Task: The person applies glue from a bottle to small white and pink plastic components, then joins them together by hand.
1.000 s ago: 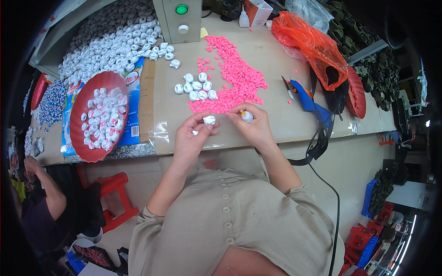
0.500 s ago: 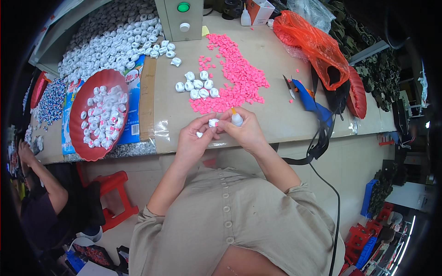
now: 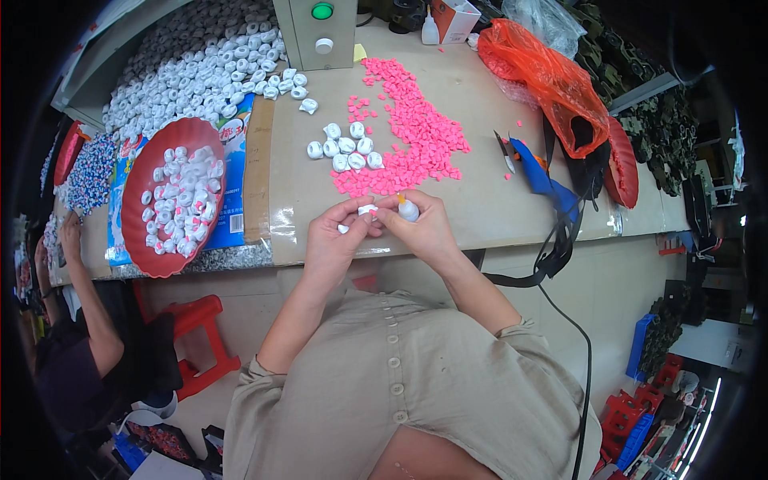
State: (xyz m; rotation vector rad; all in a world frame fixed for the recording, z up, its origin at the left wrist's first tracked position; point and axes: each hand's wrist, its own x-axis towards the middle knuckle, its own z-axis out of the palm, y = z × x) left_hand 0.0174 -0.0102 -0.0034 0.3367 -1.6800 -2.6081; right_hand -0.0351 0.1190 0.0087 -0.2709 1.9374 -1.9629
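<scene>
My left hand (image 3: 332, 240) pinches a small white cap (image 3: 366, 210) by its rim just over the bench (image 3: 480, 200) edge, my right hand (image 3: 428, 228) squeezes a little glue bottle (image 3: 407, 210); both look light, hard and slippery

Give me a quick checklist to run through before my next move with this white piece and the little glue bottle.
1. White piece held in left hand: ok.
2. Small bottle gripped in right hand, tip toward the piece: ok.
3. Tip touching the piece: cannot tell.
4. Pink pieces heaped just past the hands: ok.
5. White pieces grouped beside the pink heap: ok.
6. Red tray overhangs the table edge at the left: not ok.
</scene>
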